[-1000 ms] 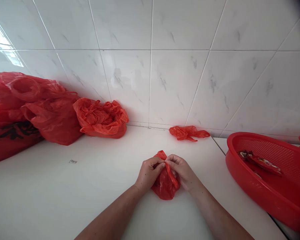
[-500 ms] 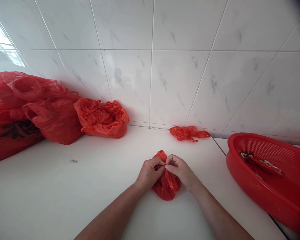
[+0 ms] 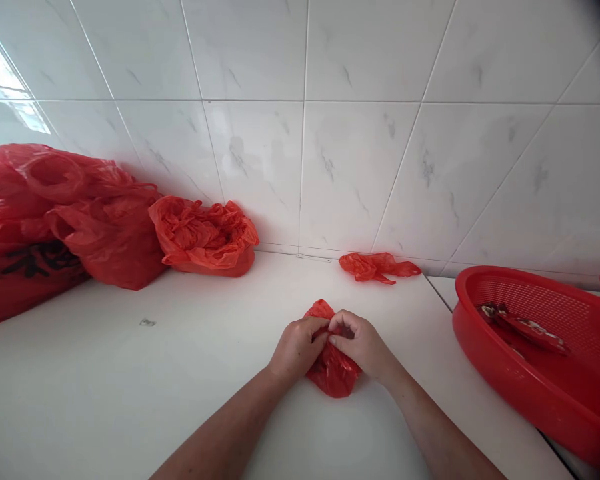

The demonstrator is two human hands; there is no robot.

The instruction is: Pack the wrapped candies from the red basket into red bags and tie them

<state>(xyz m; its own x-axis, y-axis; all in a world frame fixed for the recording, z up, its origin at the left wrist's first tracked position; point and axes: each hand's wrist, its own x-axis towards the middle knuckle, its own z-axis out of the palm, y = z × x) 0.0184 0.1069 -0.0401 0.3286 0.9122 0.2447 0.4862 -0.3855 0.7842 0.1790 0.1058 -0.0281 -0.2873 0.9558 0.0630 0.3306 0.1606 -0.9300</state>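
A small red plastic bag [image 3: 335, 377] lies on the white tabletop [image 3: 105, 393] between my hands. My left hand [image 3: 300, 343] is closed on its gathered upper part, thumb and index finger pinched together. Close against it, my right hand [image 3: 357, 341] pinches the same part from the right, with its fingers curled. The fingertips of both hands meet at the middle of the bag, and the exact spot they grip is partly hidden. A crumpled tip of the bag sticks out beyond the fingers on the far side.
Large red plastic bags [image 3: 110, 233] lean at the back left, beside an open red bag [image 3: 205, 233] stuffed with thin red plastic. A crumpled red bag [image 3: 375, 267] lies by the tiled wall [image 3: 360, 180]. At right stands a red plastic basket [image 3: 510, 380] holding small packets [image 3: 530, 330].
Both hands stay in place while the fingers work at the bag's gathered part. The loose strip that stood out below my right fingers now lies folded down and is less visible.
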